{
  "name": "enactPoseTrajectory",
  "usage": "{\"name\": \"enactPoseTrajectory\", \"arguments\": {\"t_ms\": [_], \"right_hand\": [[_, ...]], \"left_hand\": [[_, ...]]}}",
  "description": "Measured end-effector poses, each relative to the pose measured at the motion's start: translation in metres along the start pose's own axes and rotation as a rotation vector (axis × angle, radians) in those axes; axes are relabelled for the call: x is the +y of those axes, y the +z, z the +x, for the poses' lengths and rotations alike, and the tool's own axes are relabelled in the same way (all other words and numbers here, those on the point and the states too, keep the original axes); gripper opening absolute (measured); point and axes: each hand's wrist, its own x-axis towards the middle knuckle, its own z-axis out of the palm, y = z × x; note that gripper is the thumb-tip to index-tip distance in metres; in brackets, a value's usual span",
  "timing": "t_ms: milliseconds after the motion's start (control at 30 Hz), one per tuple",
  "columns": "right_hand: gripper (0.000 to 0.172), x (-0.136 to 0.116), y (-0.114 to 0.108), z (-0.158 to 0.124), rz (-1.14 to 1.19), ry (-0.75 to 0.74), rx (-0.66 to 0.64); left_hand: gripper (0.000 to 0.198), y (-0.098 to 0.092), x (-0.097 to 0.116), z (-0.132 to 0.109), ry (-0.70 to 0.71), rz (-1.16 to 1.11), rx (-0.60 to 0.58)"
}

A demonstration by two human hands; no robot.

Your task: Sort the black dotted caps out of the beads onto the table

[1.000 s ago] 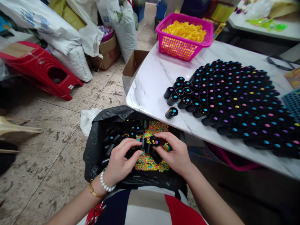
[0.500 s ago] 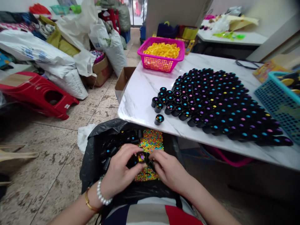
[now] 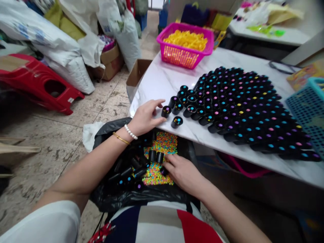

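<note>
Blurred blue print [image 3: 22, 30] is borne by a white plastic sack [image 3: 57, 39], left hand [image 3: 145, 116] spread around a black cylindrical cup [image 3: 165, 112], right hand [image 3: 181, 171] unclear in grip.

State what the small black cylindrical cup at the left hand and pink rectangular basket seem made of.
Small black cylindrical cup: probably plastic, slightly glossy, given faint rim highlights. Pink rectangular basket: likely smooth moulded plastic, given its regular lattice.
</note>
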Motion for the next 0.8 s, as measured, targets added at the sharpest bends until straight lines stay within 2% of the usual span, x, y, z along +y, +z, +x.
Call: {"name": "enactPoseTrajectory", "arguments": {"t_ms": [133, 233, 333, 433, 500, 633, 700, 800], "right_hand": [[0.014, -0.006, 0.002, 0.007, -0.078, 0.155, -0.066], [0.015, -0.012, 0.005, 0.019, -0.045, 0.119, -0.092], [0.019, -0.013, 0.006, 0.022, 0.208, 0.085, -0.023], [0.029, -0.011, 0.005, 0.01, 0.613, 0.106, 0.122], [0.03, -0.01, 0.003, -0.001, 0.822, 0.152, 0.199], [0.03, -0.011, -0.002, -0.011, 1.06, 0.197, 0.282], [0.03, -0.011, -0.005, -0.01, 1.064, 0.154, 0.308], [0.03, -0.008, -0.007, -0.006, 0.833, 0.096, 0.298]], "left_hand": [[0.053, -0.004, -0.004, -0.005, -0.027, -0.122, 0.028], [0.048, -0.005, -0.005, -0.004, -0.056, -0.163, 0.042], [0.044, -0.004, -0.004, -0.004, -0.06, -0.173, 0.047], [0.041, -0.003, -0.005, -0.004, -0.045, -0.182, 0.054], [0.041, -0.003, -0.005, -0.005, -0.034, -0.189, 0.056], [0.042, -0.004, -0.006, -0.005, -0.033, -0.224, 0.046], [0.043, -0.004, -0.006, -0.006, -0.03, -0.228, 0.04], [0.044, -0.004, -0.006, -0.006, -0.027, -0.226, 0.034]]}}
